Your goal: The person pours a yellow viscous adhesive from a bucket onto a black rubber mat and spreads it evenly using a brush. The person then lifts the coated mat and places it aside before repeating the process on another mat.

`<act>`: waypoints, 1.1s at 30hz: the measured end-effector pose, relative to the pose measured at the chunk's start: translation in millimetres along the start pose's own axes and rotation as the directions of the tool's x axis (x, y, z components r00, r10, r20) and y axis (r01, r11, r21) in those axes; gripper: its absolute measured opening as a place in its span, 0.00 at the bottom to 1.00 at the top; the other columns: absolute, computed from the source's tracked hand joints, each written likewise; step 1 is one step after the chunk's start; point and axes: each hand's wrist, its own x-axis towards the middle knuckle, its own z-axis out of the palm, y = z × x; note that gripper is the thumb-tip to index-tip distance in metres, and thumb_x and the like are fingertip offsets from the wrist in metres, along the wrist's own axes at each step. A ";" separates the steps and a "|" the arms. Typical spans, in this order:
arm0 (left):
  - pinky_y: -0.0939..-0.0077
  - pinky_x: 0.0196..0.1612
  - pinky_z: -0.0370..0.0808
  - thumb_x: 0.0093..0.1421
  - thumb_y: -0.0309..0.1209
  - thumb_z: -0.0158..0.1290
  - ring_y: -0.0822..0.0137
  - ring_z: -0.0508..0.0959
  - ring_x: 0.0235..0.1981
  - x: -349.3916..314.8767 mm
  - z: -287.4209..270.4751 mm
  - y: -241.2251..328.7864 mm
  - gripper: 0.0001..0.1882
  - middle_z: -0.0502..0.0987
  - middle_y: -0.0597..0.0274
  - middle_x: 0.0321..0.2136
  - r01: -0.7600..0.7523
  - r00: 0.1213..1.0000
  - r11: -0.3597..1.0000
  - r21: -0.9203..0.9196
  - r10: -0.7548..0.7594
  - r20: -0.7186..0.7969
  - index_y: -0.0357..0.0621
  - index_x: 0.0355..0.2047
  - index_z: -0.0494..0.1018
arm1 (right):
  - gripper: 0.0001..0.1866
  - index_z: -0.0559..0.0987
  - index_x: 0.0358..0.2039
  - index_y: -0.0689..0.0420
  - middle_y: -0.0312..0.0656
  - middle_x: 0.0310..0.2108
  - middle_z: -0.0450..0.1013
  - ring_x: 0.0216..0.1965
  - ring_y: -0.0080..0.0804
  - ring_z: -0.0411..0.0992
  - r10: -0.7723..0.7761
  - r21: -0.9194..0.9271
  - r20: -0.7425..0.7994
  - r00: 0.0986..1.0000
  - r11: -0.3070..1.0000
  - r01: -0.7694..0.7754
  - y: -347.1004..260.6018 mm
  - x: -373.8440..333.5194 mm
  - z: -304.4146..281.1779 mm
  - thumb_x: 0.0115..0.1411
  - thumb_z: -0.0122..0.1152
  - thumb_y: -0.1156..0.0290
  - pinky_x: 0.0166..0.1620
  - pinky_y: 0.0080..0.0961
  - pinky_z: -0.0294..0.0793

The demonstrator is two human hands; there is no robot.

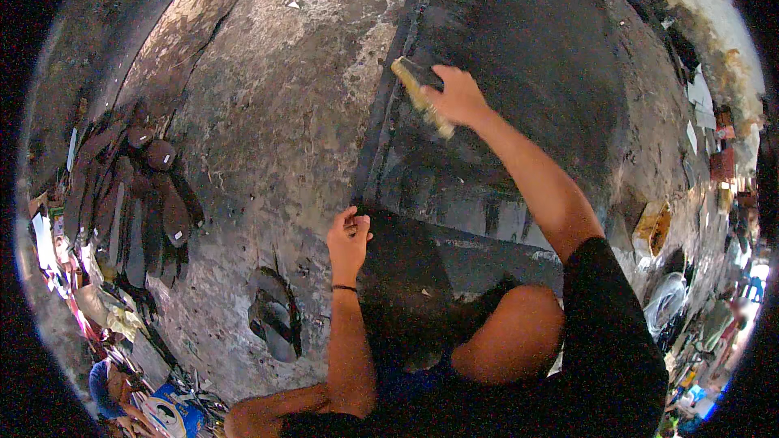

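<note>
My right hand (pixel 458 97) is closed around a wide brush (pixel 423 96) with pale yellowish bristles, slightly smeared by motion. The brush rests over the left edge of a large black sheet (pixel 519 73) spread on the ground. Streaks and a dull sheen mark parts of that sheet. My left hand (pixel 349 239), a dark band at its wrist, is by the sheet's near left corner. Its fingers are curled in; whatever they may hold is hidden. Below the sheet, another dark piece (pixel 402 264) lies close to my knees.
Several dark sole-shaped pieces (pixel 138 203) with small white labels are heaped at the left. A sandal (pixel 274 316) lies left of my forearm. A yellowish-lined container (pixel 652 229) and clear plastic (pixel 667 300) are at the right. Another person (pixel 109 389) shows at lower left.
</note>
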 end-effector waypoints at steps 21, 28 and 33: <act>0.78 0.30 0.78 0.60 0.34 0.54 0.73 0.75 0.30 8.1 -3.5 -4.7 0.18 0.74 0.60 0.31 0.027 1.000 0.993 0.114 -0.027 0.003 0.34 0.45 0.69 | 0.17 0.74 0.40 0.62 0.52 0.32 0.74 0.35 0.50 0.74 0.067 0.096 0.438 0.897 0.988 -0.121 6.4 -114.7 -69.3 0.54 0.59 0.64 0.37 0.40 0.71; 0.78 0.29 0.78 0.59 0.34 0.54 0.74 0.75 0.30 9.2 11.9 15.1 0.18 0.74 0.61 0.30 0.051 0.996 0.985 0.164 -0.062 0.061 0.34 0.45 0.69 | 0.22 0.72 0.48 0.51 0.43 0.37 0.73 0.37 0.47 0.72 -0.276 -0.103 0.344 0.898 0.939 0.328 -24.0 -267.8 -21.6 0.48 0.55 0.74 0.38 0.40 0.73; 0.78 0.28 0.77 0.59 0.33 0.54 0.74 0.74 0.29 14.8 10.7 6.5 0.17 0.73 0.63 0.29 0.010 0.997 0.986 0.166 -0.021 0.068 0.34 0.44 0.70 | 0.18 0.72 0.48 0.50 0.44 0.38 0.73 0.40 0.45 0.72 0.059 0.143 0.423 0.904 0.981 -0.131 -12.9 -261.8 -50.9 0.55 0.53 0.72 0.40 0.38 0.73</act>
